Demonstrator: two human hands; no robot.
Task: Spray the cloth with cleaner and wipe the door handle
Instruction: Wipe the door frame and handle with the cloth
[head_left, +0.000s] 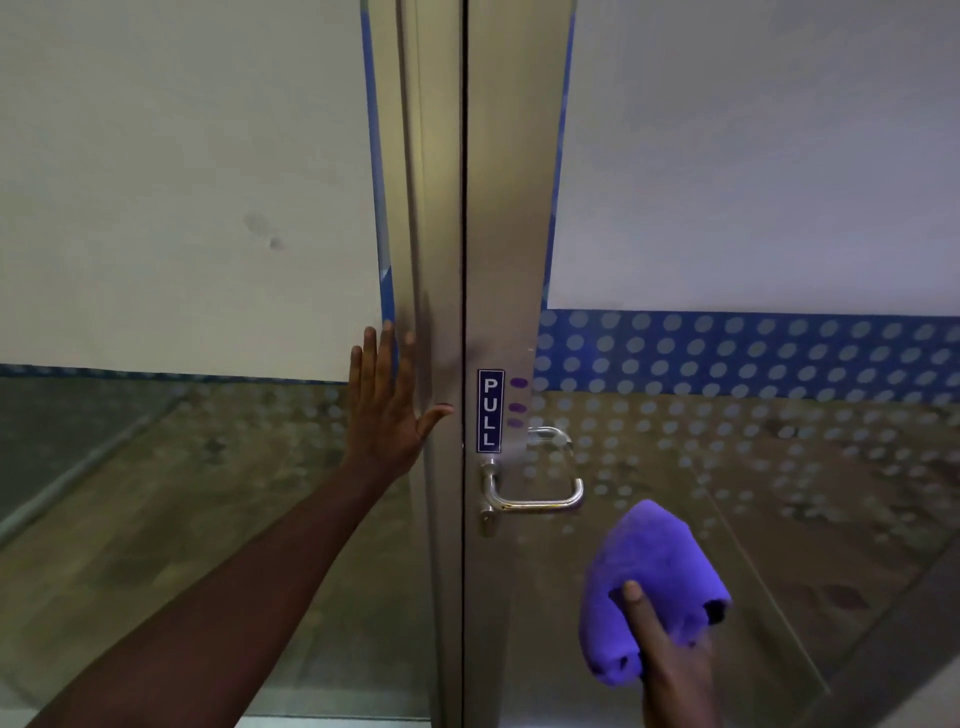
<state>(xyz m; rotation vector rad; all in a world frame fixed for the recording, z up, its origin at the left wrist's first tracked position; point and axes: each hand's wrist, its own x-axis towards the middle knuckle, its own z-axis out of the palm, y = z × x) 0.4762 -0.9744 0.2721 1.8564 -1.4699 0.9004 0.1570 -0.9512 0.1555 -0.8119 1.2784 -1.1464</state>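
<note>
**Flat palm on the frame, purple cloth held below the handle**

On the left, a glass panel (171, 208) is frosted in its upper part and clear lower down, where a floor shows through. The left hand (387, 402) is spread wide open, fingers pointing up and thumb stretched out to the right. Its palm lies flat against the metal door frame (421, 234), right at the edge where the glass meets the metal. It holds nothing.

Just right of the thumb runs the dark vertical gap between frame and door. Beside that gap, on the door's metal edge, is a blue sign (490, 410) reading PULL from top to bottom. Directly under the sign sits the door handle (535, 496), a shiny metal lever bent into a loop, with nothing touching it.

Further right and lower, the right hand (670, 670) is closed around a bunched purple cloth (649, 577), thumb pressed over the front of it. The cloth is near the handle, below and to its right, but apart from it. Behind it, the door's glass carries a blue band of pale dots (753, 343).
</note>
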